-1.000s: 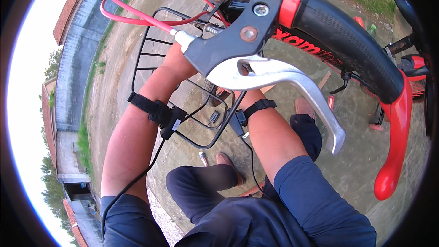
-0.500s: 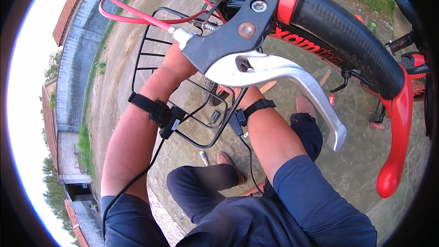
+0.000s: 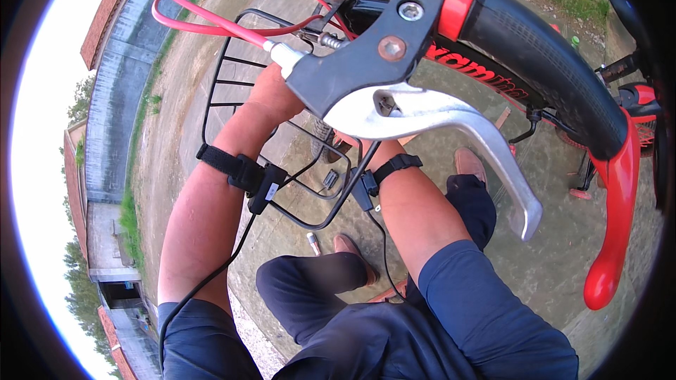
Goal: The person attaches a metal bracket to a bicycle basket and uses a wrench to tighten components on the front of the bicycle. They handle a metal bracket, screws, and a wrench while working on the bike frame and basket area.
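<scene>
1. Left hand [image 3: 274,95]: I extend it forward, back of the hand partly showing. The black bracket [image 3: 345,74] masks its fingers; I cannot tell whether it is open, closed or gripping.
2. Right hand [image 3: 386,146]: the silver brake lever [image 3: 429,116] covers most of it. I cannot tell its grip either.
3. Wire rack [image 3: 317,227]: this black frame reaches from left of my left forearm to my right wrist, its near bend between my 2 forearms. Finger contact is not visible.
4. Lever position: it crosses the view in front of my hands, closer to the camera, mounted by the bracket on the handlebar [image 3: 542,49].
5. Governing relation: the lever's long axis runs from the bracket out to my right, its tip bending back toward me. In this view, my right hand is nearer the lever; my left hand sits beside the bracket's cable end. I cannot judge the depth between them from 1 view.
6. Surroundings: a tyre [image 3: 321,137] shows between my hands.
</scene>
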`<action>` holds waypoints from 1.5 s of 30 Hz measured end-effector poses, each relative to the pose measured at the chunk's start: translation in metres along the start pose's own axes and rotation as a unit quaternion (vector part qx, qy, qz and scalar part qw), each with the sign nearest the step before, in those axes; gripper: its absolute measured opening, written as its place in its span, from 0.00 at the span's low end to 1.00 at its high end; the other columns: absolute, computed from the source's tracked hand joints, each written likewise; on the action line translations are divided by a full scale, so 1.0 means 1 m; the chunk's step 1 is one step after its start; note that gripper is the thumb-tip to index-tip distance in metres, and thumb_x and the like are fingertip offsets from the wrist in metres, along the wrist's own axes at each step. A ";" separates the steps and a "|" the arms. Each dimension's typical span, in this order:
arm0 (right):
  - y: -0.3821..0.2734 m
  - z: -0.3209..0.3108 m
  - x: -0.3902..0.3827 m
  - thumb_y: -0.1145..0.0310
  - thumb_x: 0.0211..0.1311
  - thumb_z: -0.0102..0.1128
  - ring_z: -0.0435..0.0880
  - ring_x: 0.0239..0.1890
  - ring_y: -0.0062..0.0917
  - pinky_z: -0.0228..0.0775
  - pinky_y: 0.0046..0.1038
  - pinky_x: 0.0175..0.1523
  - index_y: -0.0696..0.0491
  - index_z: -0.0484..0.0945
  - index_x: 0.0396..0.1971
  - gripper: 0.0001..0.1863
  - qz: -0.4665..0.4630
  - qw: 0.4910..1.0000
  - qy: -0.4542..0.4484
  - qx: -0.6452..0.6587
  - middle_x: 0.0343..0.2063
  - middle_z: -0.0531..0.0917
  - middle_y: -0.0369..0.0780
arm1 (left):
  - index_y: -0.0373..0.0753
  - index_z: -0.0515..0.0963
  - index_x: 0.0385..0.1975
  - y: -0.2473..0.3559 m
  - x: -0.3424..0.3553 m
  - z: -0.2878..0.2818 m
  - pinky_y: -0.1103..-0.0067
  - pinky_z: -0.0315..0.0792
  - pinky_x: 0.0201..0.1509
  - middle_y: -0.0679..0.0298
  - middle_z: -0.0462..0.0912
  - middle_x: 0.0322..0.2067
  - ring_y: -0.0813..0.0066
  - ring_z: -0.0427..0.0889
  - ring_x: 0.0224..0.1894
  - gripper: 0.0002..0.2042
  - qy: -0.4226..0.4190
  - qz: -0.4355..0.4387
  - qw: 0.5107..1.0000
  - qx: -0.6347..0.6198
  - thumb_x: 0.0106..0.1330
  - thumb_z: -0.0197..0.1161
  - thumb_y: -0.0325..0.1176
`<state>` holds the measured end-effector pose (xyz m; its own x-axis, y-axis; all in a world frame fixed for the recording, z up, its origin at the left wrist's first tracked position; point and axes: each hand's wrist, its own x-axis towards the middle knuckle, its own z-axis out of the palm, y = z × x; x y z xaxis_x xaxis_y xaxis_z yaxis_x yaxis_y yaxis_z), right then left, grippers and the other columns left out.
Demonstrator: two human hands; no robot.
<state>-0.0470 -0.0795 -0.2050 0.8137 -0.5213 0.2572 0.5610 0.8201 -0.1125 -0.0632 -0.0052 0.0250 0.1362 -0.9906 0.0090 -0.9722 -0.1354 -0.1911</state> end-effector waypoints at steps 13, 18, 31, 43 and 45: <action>-0.013 0.021 -0.023 0.68 0.67 0.59 0.83 0.39 0.20 0.76 0.21 0.45 0.54 0.78 0.47 0.11 0.012 0.996 -0.070 0.051 0.37 0.83 0.36 | 0.38 0.80 0.34 -0.011 0.000 0.008 0.68 0.78 0.44 0.52 0.84 0.35 0.54 0.83 0.40 0.07 -0.023 0.016 0.998 -0.048 0.60 0.59 0.30; -0.019 0.028 -0.031 0.68 0.67 0.59 0.83 0.40 0.20 0.76 0.21 0.45 0.54 0.78 0.47 0.11 0.014 0.993 -0.095 0.070 0.38 0.83 0.36 | 0.38 0.80 0.36 -0.003 -0.003 0.001 0.71 0.77 0.43 0.56 0.83 0.34 0.58 0.83 0.39 0.08 -0.011 0.044 0.999 0.000 0.58 0.62 0.31; -0.017 0.055 -0.058 0.65 0.68 0.58 0.83 0.44 0.21 0.76 0.23 0.48 0.53 0.76 0.49 0.13 -0.030 0.984 -0.145 0.102 0.42 0.83 0.37 | 0.37 0.83 0.37 -0.007 0.001 0.006 0.73 0.74 0.43 0.59 0.83 0.30 0.63 0.82 0.35 0.13 -0.019 0.031 0.999 0.020 0.54 0.67 0.35; -0.017 0.062 -0.058 0.64 0.69 0.55 0.79 0.42 0.23 0.73 0.26 0.45 0.52 0.74 0.46 0.11 -0.023 0.991 -0.099 0.091 0.39 0.81 0.37 | 0.40 0.81 0.35 0.001 0.001 -0.001 0.71 0.77 0.42 0.57 0.84 0.33 0.60 0.83 0.38 0.08 -0.026 0.048 0.995 0.089 0.56 0.62 0.31; -0.019 0.065 -0.057 0.63 0.69 0.54 0.79 0.41 0.23 0.72 0.26 0.44 0.52 0.74 0.45 0.10 -0.021 0.993 -0.080 0.085 0.38 0.81 0.37 | 0.39 0.80 0.33 0.001 0.000 -0.002 0.71 0.78 0.42 0.56 0.84 0.35 0.58 0.84 0.39 0.05 -0.030 0.046 0.995 0.080 0.58 0.58 0.28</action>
<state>-0.1143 -0.0503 -0.1555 0.7477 -0.5230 0.4091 0.5493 0.8333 0.0614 -0.0645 -0.0057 0.0263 0.0631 -0.9953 -0.0738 -0.9389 -0.0341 -0.3425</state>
